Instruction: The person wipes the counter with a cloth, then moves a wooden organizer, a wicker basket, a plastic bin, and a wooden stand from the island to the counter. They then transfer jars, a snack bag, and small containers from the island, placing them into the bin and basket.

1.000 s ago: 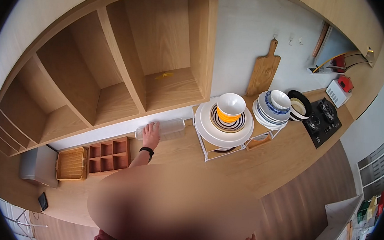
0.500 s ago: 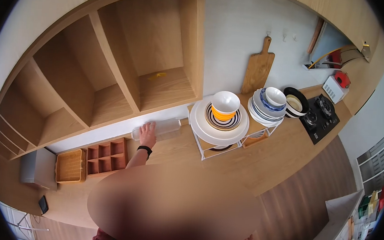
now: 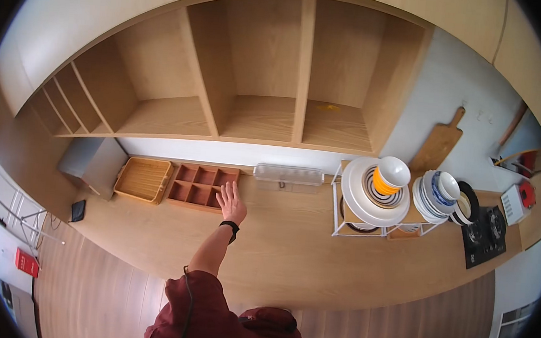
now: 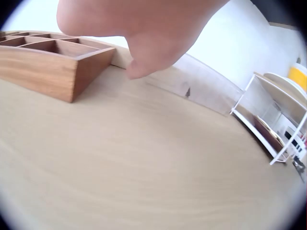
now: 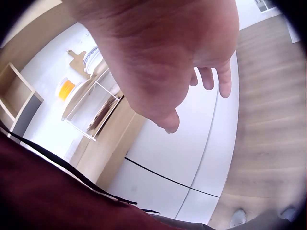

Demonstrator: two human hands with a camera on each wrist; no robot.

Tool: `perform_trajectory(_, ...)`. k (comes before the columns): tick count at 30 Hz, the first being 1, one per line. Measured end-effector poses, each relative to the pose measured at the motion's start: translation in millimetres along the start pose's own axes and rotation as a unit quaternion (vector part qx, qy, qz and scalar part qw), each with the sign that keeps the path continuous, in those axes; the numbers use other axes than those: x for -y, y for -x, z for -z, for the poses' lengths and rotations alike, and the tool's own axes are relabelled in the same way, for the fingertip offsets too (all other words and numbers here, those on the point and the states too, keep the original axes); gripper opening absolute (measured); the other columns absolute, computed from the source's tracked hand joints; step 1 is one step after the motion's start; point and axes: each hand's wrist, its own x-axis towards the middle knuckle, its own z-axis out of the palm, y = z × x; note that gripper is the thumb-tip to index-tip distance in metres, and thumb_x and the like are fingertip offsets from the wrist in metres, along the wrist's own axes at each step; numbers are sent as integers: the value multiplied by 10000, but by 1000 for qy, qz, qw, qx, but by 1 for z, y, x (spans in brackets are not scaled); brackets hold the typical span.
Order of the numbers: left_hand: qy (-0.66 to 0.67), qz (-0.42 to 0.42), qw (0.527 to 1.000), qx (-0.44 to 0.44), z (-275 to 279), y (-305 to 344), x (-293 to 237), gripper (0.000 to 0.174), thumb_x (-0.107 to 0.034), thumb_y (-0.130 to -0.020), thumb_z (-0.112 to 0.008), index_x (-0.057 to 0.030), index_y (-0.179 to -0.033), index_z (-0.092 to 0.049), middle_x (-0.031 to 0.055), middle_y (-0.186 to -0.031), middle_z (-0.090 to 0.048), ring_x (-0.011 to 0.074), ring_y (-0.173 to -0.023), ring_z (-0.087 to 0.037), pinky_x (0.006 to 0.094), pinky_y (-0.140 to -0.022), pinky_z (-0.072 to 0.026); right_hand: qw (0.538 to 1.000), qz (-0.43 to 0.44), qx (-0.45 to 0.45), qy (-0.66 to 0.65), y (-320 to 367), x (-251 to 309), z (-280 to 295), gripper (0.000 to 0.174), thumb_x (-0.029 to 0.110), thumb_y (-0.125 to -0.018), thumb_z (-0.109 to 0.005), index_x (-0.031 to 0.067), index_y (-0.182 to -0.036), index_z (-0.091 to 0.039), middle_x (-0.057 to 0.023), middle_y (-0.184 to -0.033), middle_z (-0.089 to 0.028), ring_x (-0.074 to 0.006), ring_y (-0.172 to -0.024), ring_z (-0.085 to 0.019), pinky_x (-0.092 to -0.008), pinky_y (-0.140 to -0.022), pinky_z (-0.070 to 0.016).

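My left hand [image 3: 233,205] reaches over the counter with its fingers extended, holding nothing. In the head view its fingertips overlap the right edge of a reddish-brown wooden compartment box [image 3: 200,196]. Seen from the left wrist, the thumb points down above the counter, with the box [image 4: 72,72] to its left. A clear plastic container [image 3: 289,175] lies against the wall, to the right of this hand. My right hand [image 5: 168,62] hangs in front of the white cabinet fronts below the counter, fingers loose and without an object.
Left of the box are a wicker basket [image 3: 143,180] and a grey metal box [image 3: 93,163]. A white rack [image 3: 336,206] carries stacked plates and orange-and-white bowls [image 3: 392,174]; a black stove [image 3: 485,235] stands at the far right. Open wooden shelves [image 3: 258,117] overhang the counter.
My left hand has left the clear container and moved left to the compartment box. The head view has swung left, so the scene sits further right. My right hand still hangs low.
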Motion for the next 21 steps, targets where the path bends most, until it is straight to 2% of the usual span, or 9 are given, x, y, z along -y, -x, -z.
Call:
perform_trajectory(1,-4,8,1000,-1,-3,8,14,890,-156,-916,-602,-58,-1675,-147,180,-1728,-210,408,-1599,-167,637,-1273,-92,1000,7,5,0,0,0,1,681,263,-935,-786,71,-1513,-481,-293,-1598,-358,-511,-1389,-462,-566,-1092,-488)
perform_trajectory(3,-11,28,992,121,-5,20,34,889,-161,-917,-607,-41,-1674,-157,191,-1718,-239,407,-1595,-183,644,-1270,-91,998,29,13,55,0,-2,6,693,278,-928,-795,68,-1512,-487,-292,-1595,-369,-505,-1408,-442,-567,-1107,-471)
perform_trajectory(4,-13,29,990,138,-5,22,37,853,-158,-920,-603,-23,-1661,-202,180,-1687,-328,385,-1580,-243,651,-1270,-91,998,33,14,56,-2,-5,5,693,278,-928,-795,68,-1512,-487,-292,-1595,-369,-505,-1408,-442,-567,-1107,-471)
perform_trajectory(5,-13,33,990,139,-6,22,39,853,-158,-920,-603,-23,-1661,-202,180,-1687,-328,385,-1580,-243,651,-1270,-91,998,30,20,60,-1,-9,4,704,290,-927,-795,72,-1519,-483,-290,-1596,-371,-501,-1410,-440,-566,-1115,-465)
perform_trajectory(8,3,18,990,136,-7,21,40,751,-102,-944,-569,-17,-1629,-271,156,-1588,-494,342,-1521,-377,655,-1269,-106,996,20,37,74,4,-14,10,719,309,-927,-792,78,-1530,-476,-287,-1598,-374,-497,-1406,-442,-566,-1124,-458)
perform_trajectory(16,20,6,987,161,-8,20,42,714,-67,-952,-545,-46,-1621,-296,135,-1548,-544,310,-1499,-420,648,-1269,-118,997,-12,55,52,13,-2,20,728,321,-922,-789,88,-1535,-475,-275,-1604,-375,-500,-1403,-446,-579,-1127,-453)
perform_trajectory(18,21,0,987,159,-9,19,43,710,-64,-952,-546,-51,-1618,-301,134,-1548,-545,307,-1500,-420,649,-1268,-120,994,1,55,95,15,7,23,723,322,-919,-791,86,-1529,-483,-274,-1595,-396,-497,-1399,-452,-578,-1119,-460)
perform_trajectory(21,16,1,987,162,-11,17,43,700,-65,-953,-541,-59,-1613,-307,132,-1552,-543,304,-1495,-430,651,-1267,-124,996,-27,64,61,16,15,20,714,333,-922,-787,82,-1523,-493,-268,-1588,-417,-492,-1401,-454,-576,-1111,-465)
